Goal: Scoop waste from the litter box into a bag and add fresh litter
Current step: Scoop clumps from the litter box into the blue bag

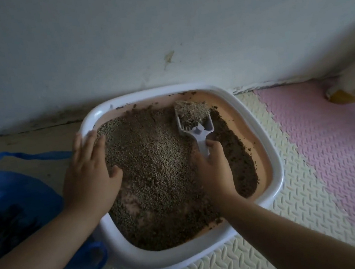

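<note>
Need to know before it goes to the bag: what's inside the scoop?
The scoop holds a heaped mound of grainy litter that fills its bowl. Whether a waste clump lies inside that mound cannot be seen. The right hand grips the handle, hiding its end.

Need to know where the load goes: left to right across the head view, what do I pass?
blue bag → left hand → scoop → pink mat
</note>
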### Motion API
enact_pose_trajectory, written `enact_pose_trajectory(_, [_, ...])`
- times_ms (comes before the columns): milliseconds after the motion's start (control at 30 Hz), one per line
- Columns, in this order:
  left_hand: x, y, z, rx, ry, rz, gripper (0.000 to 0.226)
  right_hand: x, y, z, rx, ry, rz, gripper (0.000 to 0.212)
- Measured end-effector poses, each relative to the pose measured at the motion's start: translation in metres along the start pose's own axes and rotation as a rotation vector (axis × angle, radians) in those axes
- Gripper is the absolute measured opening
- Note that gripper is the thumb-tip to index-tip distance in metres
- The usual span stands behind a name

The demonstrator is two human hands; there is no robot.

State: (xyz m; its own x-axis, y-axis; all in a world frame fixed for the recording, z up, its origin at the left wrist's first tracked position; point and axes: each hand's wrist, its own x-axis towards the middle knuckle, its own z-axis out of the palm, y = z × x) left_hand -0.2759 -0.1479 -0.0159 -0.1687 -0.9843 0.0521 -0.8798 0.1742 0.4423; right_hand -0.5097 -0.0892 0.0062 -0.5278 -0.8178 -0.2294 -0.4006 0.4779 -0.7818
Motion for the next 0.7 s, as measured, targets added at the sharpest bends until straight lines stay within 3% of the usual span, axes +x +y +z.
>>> enact_pose_trajectory(133, [-0.001,0.002,-0.003,0.001,-0.014,-0.019,0.071,-0.025,0.014,-0.008,0.021,-0.026,-0.121,0.023])
enact_pose_trajectory(700, [0.000,0.001,-0.001,0.014,0.006,-0.014,0.070,-0.040,0.023,-0.031,-0.084,-0.066,-0.194,0.024])
